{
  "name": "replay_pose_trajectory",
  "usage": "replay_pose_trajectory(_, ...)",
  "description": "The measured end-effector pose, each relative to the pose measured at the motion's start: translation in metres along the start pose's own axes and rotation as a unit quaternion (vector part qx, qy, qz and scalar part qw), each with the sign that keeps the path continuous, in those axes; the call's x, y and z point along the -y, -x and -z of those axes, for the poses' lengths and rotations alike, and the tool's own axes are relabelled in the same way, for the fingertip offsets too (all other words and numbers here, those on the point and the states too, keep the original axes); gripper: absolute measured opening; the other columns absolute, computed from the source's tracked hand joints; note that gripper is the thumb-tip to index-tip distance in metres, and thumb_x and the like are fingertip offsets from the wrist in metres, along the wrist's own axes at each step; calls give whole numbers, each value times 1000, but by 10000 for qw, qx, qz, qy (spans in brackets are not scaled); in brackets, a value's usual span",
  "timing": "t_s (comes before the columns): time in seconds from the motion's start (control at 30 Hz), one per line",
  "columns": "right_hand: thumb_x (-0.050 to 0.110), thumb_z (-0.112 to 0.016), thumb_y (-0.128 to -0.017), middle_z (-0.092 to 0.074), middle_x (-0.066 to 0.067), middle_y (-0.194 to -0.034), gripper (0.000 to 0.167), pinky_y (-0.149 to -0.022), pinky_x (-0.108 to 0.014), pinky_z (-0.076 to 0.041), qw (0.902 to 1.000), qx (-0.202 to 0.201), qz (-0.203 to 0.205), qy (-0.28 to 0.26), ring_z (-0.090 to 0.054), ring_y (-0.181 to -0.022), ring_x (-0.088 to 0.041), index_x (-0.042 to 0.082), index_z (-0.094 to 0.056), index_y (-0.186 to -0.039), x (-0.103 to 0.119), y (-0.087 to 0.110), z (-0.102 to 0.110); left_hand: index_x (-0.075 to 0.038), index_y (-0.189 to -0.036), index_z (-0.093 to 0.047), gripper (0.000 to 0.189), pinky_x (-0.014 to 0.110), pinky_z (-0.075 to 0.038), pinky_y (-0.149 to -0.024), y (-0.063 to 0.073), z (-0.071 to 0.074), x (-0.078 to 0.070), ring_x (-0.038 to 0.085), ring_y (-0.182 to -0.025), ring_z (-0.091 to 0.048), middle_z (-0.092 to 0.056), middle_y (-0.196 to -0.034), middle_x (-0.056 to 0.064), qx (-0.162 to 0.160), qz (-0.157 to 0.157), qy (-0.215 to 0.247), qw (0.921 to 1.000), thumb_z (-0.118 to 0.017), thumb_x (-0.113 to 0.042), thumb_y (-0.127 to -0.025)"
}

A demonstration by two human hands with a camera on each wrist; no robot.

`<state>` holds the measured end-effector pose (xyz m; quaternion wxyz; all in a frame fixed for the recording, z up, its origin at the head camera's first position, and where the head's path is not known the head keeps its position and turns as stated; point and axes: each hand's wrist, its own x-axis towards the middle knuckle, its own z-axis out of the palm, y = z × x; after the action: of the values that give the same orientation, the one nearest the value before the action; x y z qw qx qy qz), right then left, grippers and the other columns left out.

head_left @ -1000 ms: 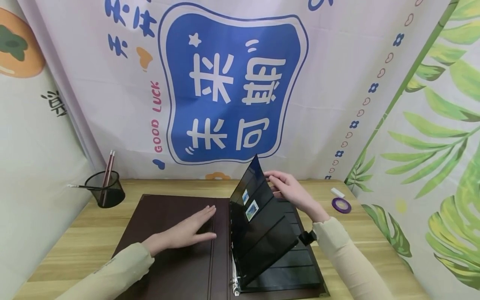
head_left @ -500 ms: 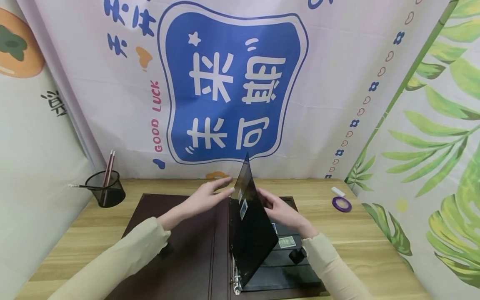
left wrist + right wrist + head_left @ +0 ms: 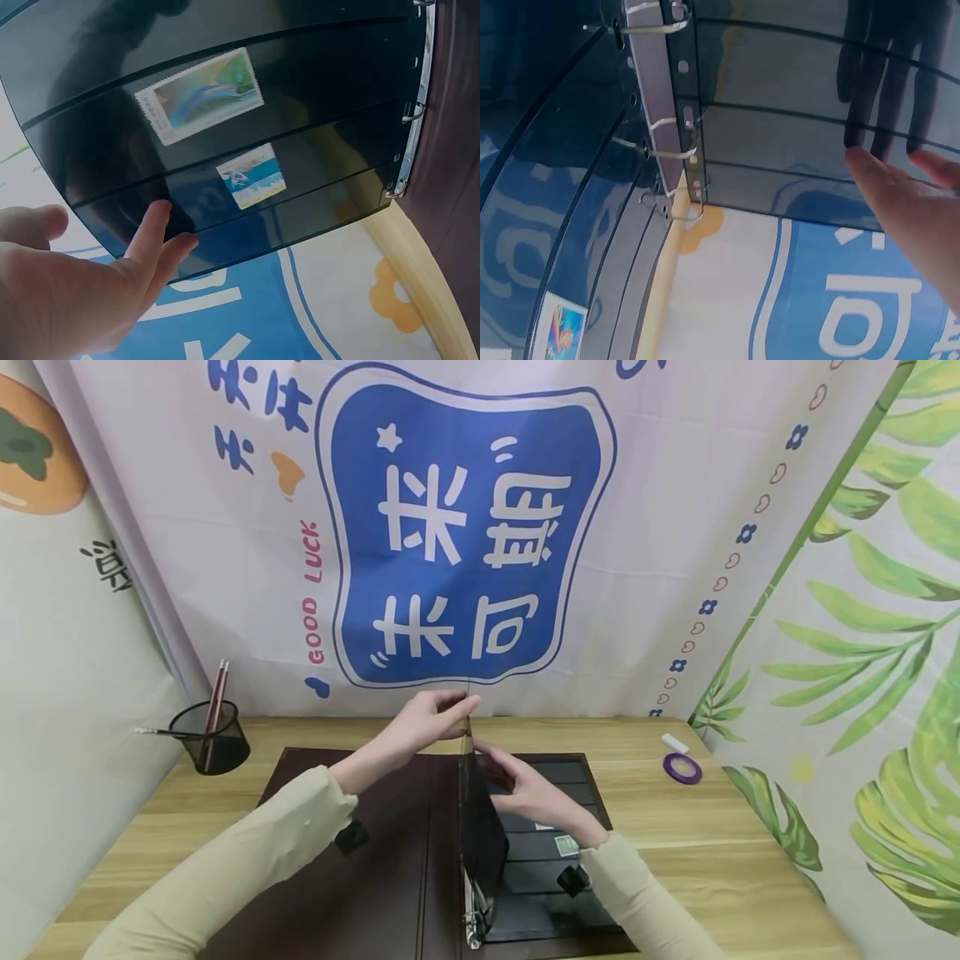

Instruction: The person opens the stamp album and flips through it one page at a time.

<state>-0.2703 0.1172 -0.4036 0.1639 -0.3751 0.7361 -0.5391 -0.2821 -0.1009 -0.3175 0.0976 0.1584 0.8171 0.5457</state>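
Black page (image 3: 486,839), near upright, was flanked by left hand (image 3: 420,720) and right hand (image 3: 536,793); fingers (image 3: 150,231) were seen extended, released.

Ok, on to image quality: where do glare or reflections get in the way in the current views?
Left wrist: the glossy raised page mirrors a dark shape near the left hand, though both stamps show clearly; right wrist: the raised page mirrors the right hand as dark finger shapes, and the lower page reflects the blue banner; head: lighting looks fairly even.
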Motion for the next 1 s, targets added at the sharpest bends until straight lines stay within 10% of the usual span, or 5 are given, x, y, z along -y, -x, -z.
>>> replay_pose_trajectory(0.33, 54, -63, -93, -18, -1, -168, 87, -122, -50, -29, 9987, -54, 174, 486, -29, -152, -27, 24, -17, -160, 4, -6, -11, 6, -136, -53, 43, 44, -55, -99, 7, 11, 0, 37, -128, -56, -57, -132, 25, 3, -193, 42, 9998, -51, -21, -103)
replay_pose_trajectory(0.53, 40, -69, -93, -23, -8, -166, 84, -120, -50, -31, 9935, -355, 5, 1086, -31, -150, -31, 19, -22, -159, -6, 7, -4, 5, -134, -54, 39, 48, -53, -99, 14, 19, 11, 40, -130, -55, -57, -133, 26, -162, -124, 12, 9998, -47, -17, -103)
replay_pose_trajectory(1.0, 45, -73, -88, -15, -27, -164, 95, -114, -67, -29, 9337, -445, -1643, 3151, -21, -149, -49, -2, -26, -155, -86, 72, 71, 9, -144, -44, 44, 52, -47, -106, 31, 40, 26, 37, -128, -55, -55, -135, 29, -301, 9, 113, 9995, -41, -13, -106)
